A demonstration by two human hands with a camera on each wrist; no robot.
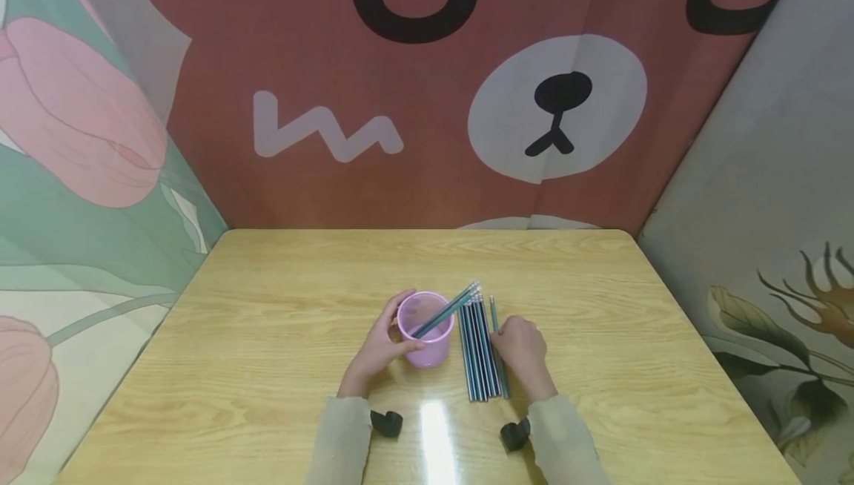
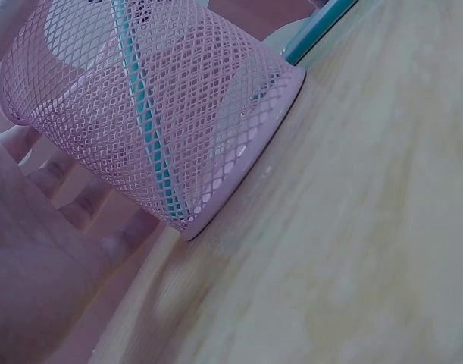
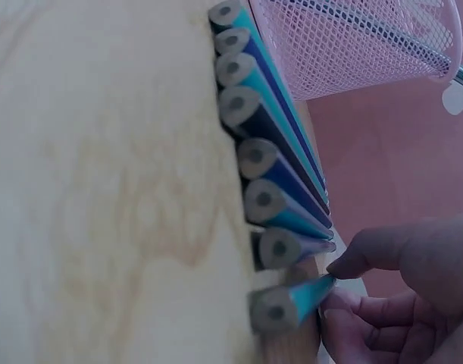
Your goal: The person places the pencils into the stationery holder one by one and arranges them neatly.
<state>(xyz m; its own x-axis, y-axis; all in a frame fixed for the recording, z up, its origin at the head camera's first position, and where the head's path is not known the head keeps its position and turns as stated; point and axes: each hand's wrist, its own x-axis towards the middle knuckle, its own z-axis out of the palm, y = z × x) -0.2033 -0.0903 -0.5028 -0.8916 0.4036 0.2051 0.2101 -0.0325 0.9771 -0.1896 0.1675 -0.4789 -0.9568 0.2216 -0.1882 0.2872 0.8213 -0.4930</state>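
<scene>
Nearest the head camera, two pale sleeves (image 1: 340, 440) reach in over a wood-grained surface (image 1: 253, 366), a small black device (image 1: 387, 424) at each wrist and a streak of glare (image 1: 437, 440) between them. Beyond the right cuff, the right hand (image 1: 523, 348) has its grip closed on a teal pencil (image 3: 313, 296), pinched between thumb and finger; whether the pencil touches the surface, I cannot tell. Just to its left, a row of pencils (image 1: 477, 351) in teal, dark blue and darker tones lies side by side, flat unsharpened ends toward the person, pale tips away.

Left of the row, the left hand (image 1: 382, 348) has its grip curved around a pink mesh cup (image 1: 428, 355), thumb on the near side, fingers round the far left. The cup stands on the surface, near the row. Inside it, teal pencils (image 1: 440, 316) lean right across the rim, their tips above the row's far end.

Past the surface's far edge hangs a reddish-brown backdrop (image 1: 427, 196) with a bear's face, flanked by a panel of pink flowers (image 1: 87, 114) on the left and a grey plant-print panel (image 1: 754, 173) on the right.
</scene>
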